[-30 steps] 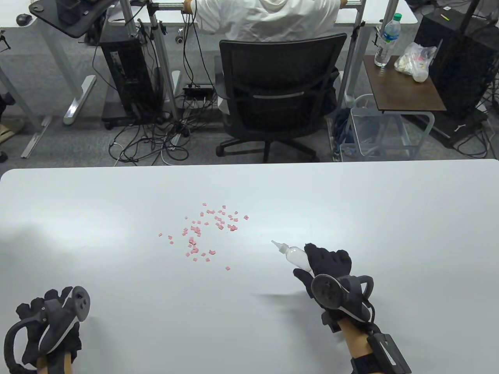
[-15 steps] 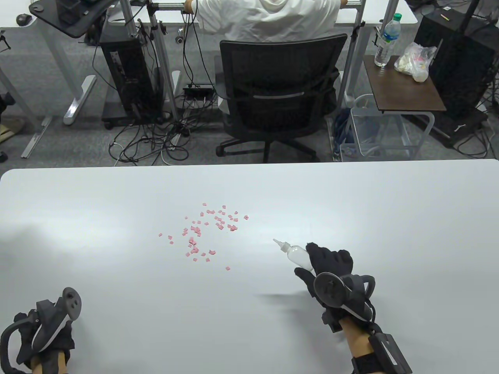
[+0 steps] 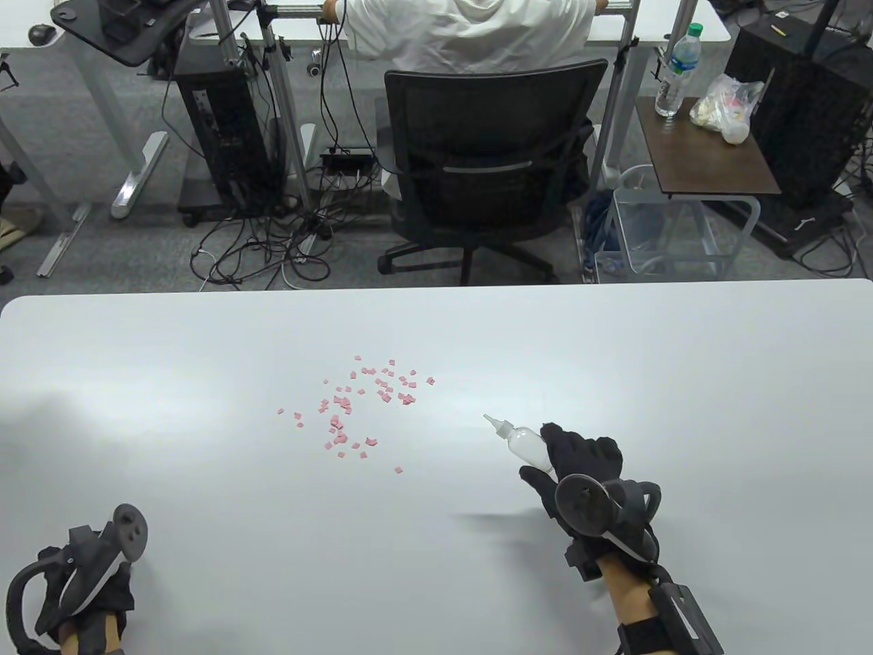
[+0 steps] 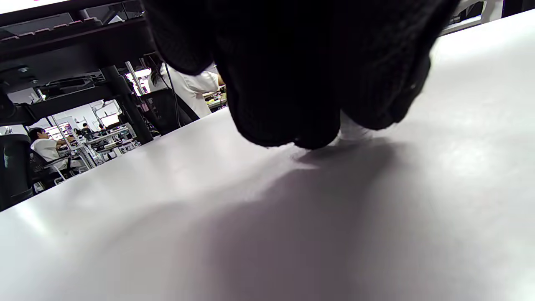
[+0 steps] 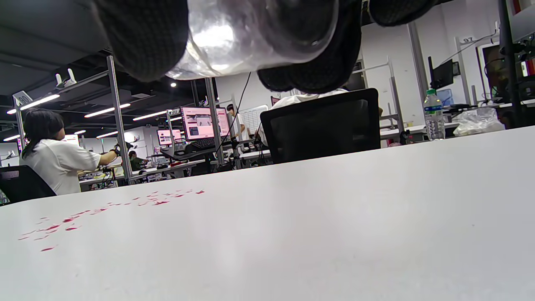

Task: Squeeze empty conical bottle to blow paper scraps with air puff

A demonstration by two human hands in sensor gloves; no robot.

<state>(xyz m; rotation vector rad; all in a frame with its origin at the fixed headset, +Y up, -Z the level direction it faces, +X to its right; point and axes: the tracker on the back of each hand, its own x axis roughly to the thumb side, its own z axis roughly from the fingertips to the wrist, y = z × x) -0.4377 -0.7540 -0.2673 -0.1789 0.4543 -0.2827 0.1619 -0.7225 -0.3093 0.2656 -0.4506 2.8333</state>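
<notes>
Several pink paper scraps (image 3: 361,409) lie scattered on the white table (image 3: 682,382), left of centre; they show low at the left in the right wrist view (image 5: 125,207). My right hand (image 3: 576,464) grips a clear conical bottle (image 3: 524,440) above the table, with its white nozzle pointing up-left toward the scraps. In the right wrist view the bottle (image 5: 234,37) sits between my gloved fingers (image 5: 142,37). My left hand (image 3: 82,580) rests at the table's near left corner; in the left wrist view its curled fingers (image 4: 292,75) touch the table and hold nothing.
Beyond the table's far edge stand a black office chair (image 3: 487,170) with a seated person, a clear bin (image 3: 648,232) and a small brown side table (image 3: 702,150) with a water bottle.
My left hand has drawn back toward the near left corner. My right hand and the bottle have shifted slightly right. The scraps have not moved.
</notes>
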